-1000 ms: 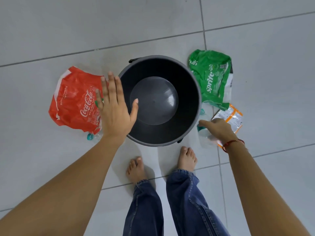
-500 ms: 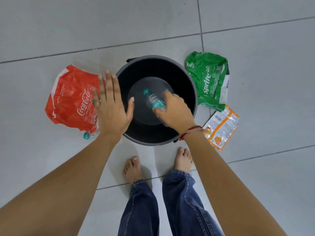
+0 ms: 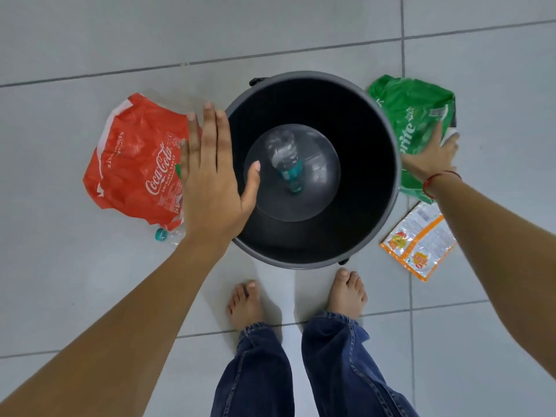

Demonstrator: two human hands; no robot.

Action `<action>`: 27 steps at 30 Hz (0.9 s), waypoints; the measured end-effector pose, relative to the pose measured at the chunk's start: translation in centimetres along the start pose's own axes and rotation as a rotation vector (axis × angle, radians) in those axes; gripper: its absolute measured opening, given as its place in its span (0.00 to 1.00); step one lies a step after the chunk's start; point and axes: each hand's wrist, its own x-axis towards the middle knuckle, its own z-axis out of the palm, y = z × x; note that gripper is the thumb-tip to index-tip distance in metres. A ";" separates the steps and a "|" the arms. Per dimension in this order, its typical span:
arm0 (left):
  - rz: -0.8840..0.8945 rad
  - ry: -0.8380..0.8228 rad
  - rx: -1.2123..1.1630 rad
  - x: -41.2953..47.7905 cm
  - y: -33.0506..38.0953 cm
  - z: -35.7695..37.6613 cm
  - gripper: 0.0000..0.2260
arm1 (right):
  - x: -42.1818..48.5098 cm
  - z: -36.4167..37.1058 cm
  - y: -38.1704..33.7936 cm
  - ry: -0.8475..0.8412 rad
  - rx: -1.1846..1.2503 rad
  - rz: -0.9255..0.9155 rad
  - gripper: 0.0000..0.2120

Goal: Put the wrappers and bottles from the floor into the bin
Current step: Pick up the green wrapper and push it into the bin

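Pale grey floor tiles (image 3: 90, 296) with thin dark grout lines fill the whole frame, glossy enough to carry soft shadows. At the centre stands a round dark grey bin (image 3: 388, 121), and a clear plastic bottle (image 3: 284, 155) with a teal label lies on its bottom. At centre left a red Coca-Cola wrapper (image 3: 135, 158) lies crumpled on the floor, with a second bottle's teal cap (image 3: 161, 234) poking out at its lower edge. The left hand (image 3: 212, 182) hovers flat over the bin's left rim, fingers apart and holding nothing. At upper right a green Sprite wrapper (image 3: 412, 112) lies against the bin; the right hand (image 3: 433, 159) rests on it with fingers spread. Below that, an orange-and-white sachet (image 3: 421, 240) lies flat. Bare feet and blue jeans (image 3: 331, 371) occupy the bottom centre.
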 end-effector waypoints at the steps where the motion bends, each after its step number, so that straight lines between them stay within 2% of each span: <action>1: 0.006 0.007 -0.002 0.0 0.0 0.0 0.31 | 0.5 1.1 0.1 0.000 -0.013 -0.027 0.50; 3: 0.014 0.021 -0.007 0.0 -0.1 0.1 0.31 | 1.7 2.3 -1.3 -0.039 0.001 -0.034 0.40; 5: 0.016 0.030 -0.018 0.0 0.0 0.1 0.31 | 2.8 3.6 -2.5 0.036 -0.010 -0.042 0.33; 7: 0.012 0.035 -0.020 0.0 0.1 0.1 0.31 | 2.8 6.4 -2.1 -0.037 -0.115 -0.051 0.29; 8: 0.011 0.036 -0.018 0.0 0.1 0.1 0.31 | 2.5 6.4 -1.1 0.035 -0.271 -0.054 0.28; 12: 0.002 0.021 -0.028 0.0 0.0 -0.1 0.31 | -11.8 15.3 9.3 -0.176 -0.252 -0.057 0.24; 13: -0.001 0.016 -0.030 0.0 0.0 -0.1 0.31 | -15.8 16.4 10.4 -0.226 -0.331 -0.099 0.25; 14: -0.001 0.010 -0.030 0.0 0.0 -0.1 0.31 | -16.7 14.7 9.1 -0.288 -0.386 -0.152 0.26; 15: -0.001 0.004 -0.028 0.0 0.0 -0.1 0.31 | -13.3 11.2 6.5 -0.267 -0.366 -0.237 0.28; 17: 0.000 -0.004 -0.025 0.0 0.1 -0.2 0.31 | -11.4 2.6 1.2 0.089 -0.333 -0.264 0.29; 18: -0.002 -0.005 -0.028 0.0 0.1 -0.3 0.31 | -11.6 -1.3 -2.0 0.331 -0.126 -0.221 0.29; 19: -0.003 -0.006 -0.034 0.0 0.1 -0.3 0.30 | -12.9 -3.4 -3.3 0.528 0.251 -0.307 0.28; 20: -0.003 -0.007 -0.041 0.0 0.1 -0.3 0.30 | -15.0 -6.5 -4.8 0.686 0.374 -0.389 0.28; 21: -0.002 -0.007 -0.048 -0.1 0.1 -0.5 0.29 | -17.5 -7.6 -6.3 0.757 0.340 -0.437 0.28; 24: 0.011 0.006 -0.091 -0.1 0.1 -0.7 0.27 | -23.4 -4.8 -8.9 0.505 0.180 -0.598 0.29; 26: 0.009 0.020 -0.118 -0.1 0.2 -0.7 0.26 | -24.3 -2.1 -10.1 0.343 -0.001 -0.527 0.27; 27: 0.001 0.022 -0.123 -0.2 0.2 -0.7 0.25 | -23.3 -1.0 -10.7 0.337 -0.103 -0.494 0.25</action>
